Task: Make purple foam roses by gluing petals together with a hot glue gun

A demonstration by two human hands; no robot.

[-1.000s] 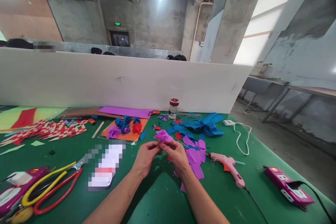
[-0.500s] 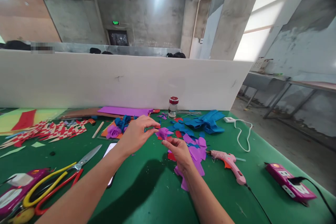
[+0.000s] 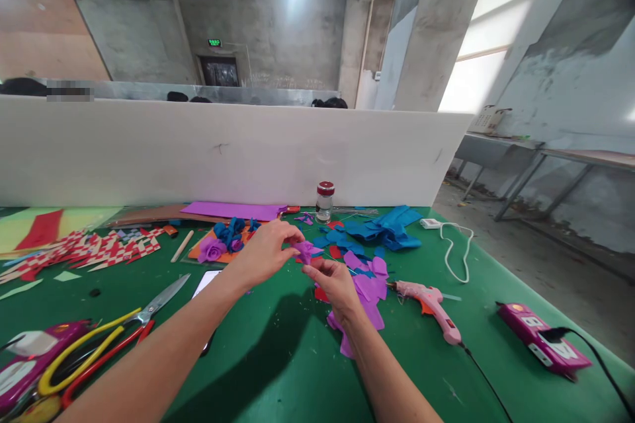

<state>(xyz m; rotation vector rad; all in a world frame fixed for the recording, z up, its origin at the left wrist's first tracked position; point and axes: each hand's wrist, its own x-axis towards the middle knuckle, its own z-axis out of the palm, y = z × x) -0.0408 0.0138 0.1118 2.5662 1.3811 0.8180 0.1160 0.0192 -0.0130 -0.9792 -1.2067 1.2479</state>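
Observation:
A small purple paper flower (image 3: 305,250) is between my two hands, above the green table. The thumb and fingers of my left hand (image 3: 268,248) pinch its upper left side. From the lower right, my right hand (image 3: 333,281) grips the flower's base with its thumb and fingers. Purple paper petals (image 3: 367,291) lie beside and under my right hand. Blue crepe paper (image 3: 391,228) is spread behind them. A finished purple rose (image 3: 211,249) rests on an orange sheet left of my left hand.
A pink glue gun (image 3: 429,301) lies at right, near a purple power strip (image 3: 543,337). Scissors (image 3: 161,297) lie left of my left forearm, with a phone (image 3: 206,281) partly under it. A red-lidded jar (image 3: 325,201) stands before the white partition (image 3: 272,152).
The view has shifted slightly. My left fingers have curled a little further over the top of the flower; both hands remain on it.

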